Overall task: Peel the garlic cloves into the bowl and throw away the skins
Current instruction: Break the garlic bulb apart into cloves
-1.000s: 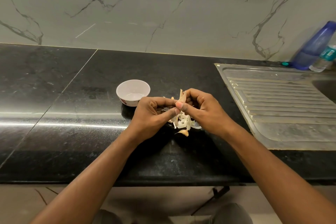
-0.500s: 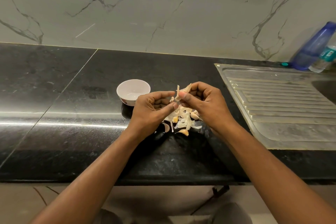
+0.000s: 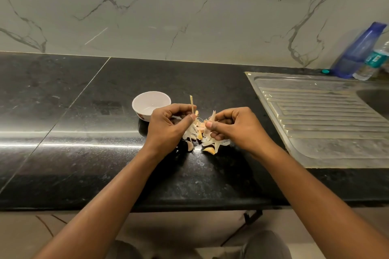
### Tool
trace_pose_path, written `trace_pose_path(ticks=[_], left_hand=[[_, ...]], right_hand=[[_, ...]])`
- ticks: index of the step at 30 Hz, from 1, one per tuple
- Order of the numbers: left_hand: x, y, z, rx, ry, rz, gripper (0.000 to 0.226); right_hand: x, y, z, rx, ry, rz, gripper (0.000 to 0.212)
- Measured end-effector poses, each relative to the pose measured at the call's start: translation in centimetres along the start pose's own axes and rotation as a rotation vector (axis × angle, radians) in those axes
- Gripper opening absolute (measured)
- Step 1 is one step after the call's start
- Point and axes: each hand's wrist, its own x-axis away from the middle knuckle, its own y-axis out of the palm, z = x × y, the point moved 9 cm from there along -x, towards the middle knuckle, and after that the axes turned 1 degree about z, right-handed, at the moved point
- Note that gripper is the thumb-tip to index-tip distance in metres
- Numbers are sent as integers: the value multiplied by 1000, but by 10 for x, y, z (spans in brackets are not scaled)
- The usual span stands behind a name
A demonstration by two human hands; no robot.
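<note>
Right of the bowl (image 3: 151, 100), left hand (image 3: 168, 124) is pinching a dry stalk (image 3: 191, 104), right hand (image 3: 233, 126) pinching skin (image 3: 212, 116); bowl's looking empty, clove pile (image 3: 207, 143) waiting.

Glossy black stone counter (image 3: 88, 153), papery skins (image 3: 212, 143)

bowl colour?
White bowl, a red mark low on its outer wall; head view.
</note>
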Motion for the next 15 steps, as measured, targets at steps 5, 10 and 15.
trace_pose_path(ticks=[5, 10, 15], left_hand=[[1, 0, 6, 17, 9, 6, 12], [-2, -5, 20, 34, 57, 36, 10], [2, 4, 36, 47, 78, -20, 11]], right_hand=[[3, -5, -8, 56, -11, 39, 25], [12, -17, -27, 71, -114, 70, 17], [22, -10, -45, 123, -210, 10, 28]])
